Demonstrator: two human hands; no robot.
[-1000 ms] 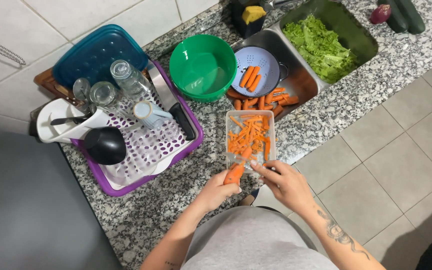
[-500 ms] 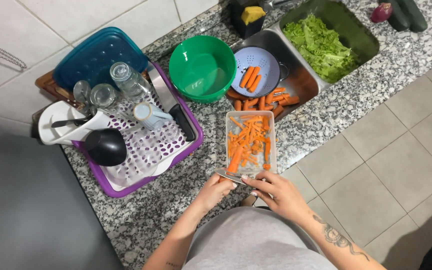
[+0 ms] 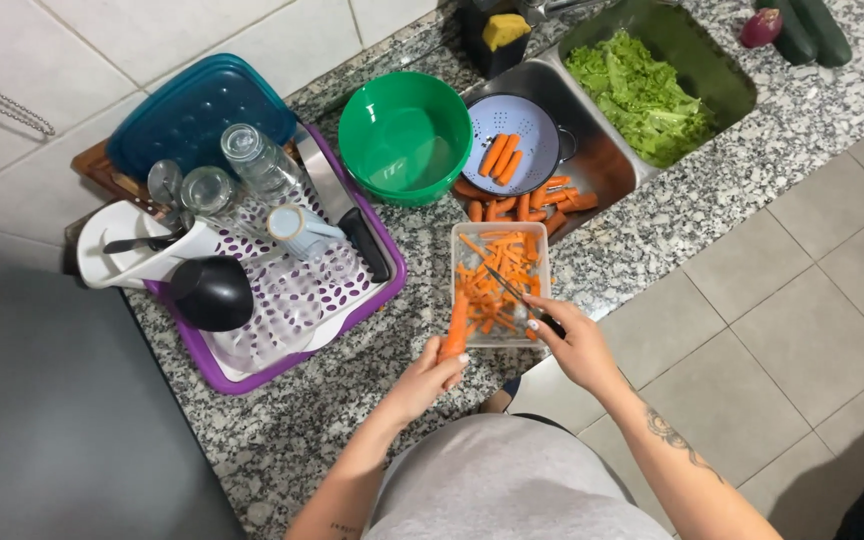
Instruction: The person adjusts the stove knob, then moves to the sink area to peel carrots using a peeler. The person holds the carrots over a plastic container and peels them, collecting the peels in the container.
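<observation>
A clear rectangular container (image 3: 542, 240) full of carrot peelings stands on the granite counter (image 3: 282, 440) in front of me. My left hand (image 3: 422, 380) grips a whole carrot (image 3: 455, 328) over the container's near left corner. My right hand (image 3: 577, 345) holds a dark-handled knife (image 3: 512, 293), its blade angled over the peelings toward the carrot. Beyond the container, several carrots (image 3: 532, 205) lie in the steel sink, and three more rest in a pale blue colander (image 3: 507, 128).
A green bowl (image 3: 404, 135) sits left of the sink. A purple dish rack (image 3: 282, 300) holds glasses, a black ladle and a white jug. Lettuce (image 3: 637, 90) fills a second basin. A blue lid (image 3: 192, 115), cucumbers (image 3: 807, 28) and a sponge (image 3: 505, 28) are further back.
My left hand has shifted the carrot up against the container's left side. My right hand has brought the knife blade over the peelings toward the carrot.
</observation>
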